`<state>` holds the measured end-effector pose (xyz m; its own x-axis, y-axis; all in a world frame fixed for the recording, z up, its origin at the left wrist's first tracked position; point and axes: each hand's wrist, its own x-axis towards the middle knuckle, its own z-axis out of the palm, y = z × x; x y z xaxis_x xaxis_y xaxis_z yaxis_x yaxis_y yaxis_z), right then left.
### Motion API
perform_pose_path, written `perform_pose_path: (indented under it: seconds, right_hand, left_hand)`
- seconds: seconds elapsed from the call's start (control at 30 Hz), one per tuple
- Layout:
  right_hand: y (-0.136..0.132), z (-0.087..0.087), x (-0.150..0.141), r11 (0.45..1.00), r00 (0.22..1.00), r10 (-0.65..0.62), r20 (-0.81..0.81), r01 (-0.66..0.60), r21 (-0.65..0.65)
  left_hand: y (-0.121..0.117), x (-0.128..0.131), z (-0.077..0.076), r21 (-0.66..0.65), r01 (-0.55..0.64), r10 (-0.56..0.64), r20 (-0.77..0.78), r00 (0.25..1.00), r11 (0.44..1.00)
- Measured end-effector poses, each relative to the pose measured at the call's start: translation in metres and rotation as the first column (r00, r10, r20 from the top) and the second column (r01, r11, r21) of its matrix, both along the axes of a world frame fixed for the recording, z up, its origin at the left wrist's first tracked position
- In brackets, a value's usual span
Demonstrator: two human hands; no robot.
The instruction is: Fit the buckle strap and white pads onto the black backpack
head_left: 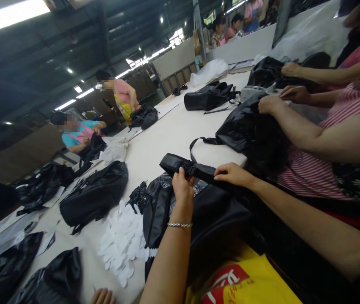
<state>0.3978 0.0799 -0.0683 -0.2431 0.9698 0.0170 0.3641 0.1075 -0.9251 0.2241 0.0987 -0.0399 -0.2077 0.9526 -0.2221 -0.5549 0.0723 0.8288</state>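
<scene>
Along a long white table (167,139) both hands, left hand (182,185) and right hand (232,174), are closing on the black strap (195,169), probably soft, light, easiest pinched flat.

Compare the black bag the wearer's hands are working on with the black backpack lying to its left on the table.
The black bag is handled: the left hand and right hand grip its padded strap. The black backpack lies untouched. The bag sits at the table's near edge against the person, the backpack farther out. Both are black and glossy.
</scene>
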Motion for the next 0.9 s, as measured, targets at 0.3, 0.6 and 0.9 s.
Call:
perform_pose_path:
  seconds: [0.3, 0.6, 0.9]
  right_hand:
    - [0.008, 0.0, 0.0, 0.997, 0.995, 0.077, -0.069, -0.079, -0.021]
    - [0.007, 0.007, -0.013, 0.984, 0.965, 0.139, -0.224, -0.16, -0.081]
    - [-0.005, 0.015, -0.035, 0.997, 0.943, -0.03, -0.333, 0.004, -0.079]
  left_hand:
    - [0.012, -0.003, 0.007, 0.026, -0.085, 0.083, 0.075, 0.994, 0.996]
    - [-0.002, -0.006, 0.021, 0.077, -0.024, 0.023, 0.013, 1.0, 0.997]
    - [-0.018, 0.0, 0.023, 0.11, 0.052, -0.059, 0.055, 0.997, 0.993]
